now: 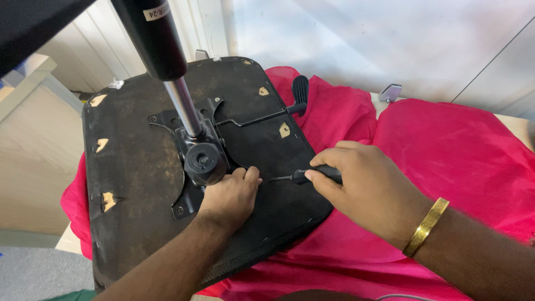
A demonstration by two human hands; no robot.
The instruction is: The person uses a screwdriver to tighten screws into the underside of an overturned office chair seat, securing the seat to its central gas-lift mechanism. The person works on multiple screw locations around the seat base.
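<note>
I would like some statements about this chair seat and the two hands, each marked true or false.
1. The right hand holds a screwdriver with a black handle. True.
2. The left hand rests on the red cloth. False: it rests on the upturned seat base, beside the black metal mechanism.
3. The seat base lies on a red cloth. True.
4. The gas cylinder lies flat on the table. False: it stands up out of the mechanism.
5. A gold bangle is on the right wrist. True.
</note>
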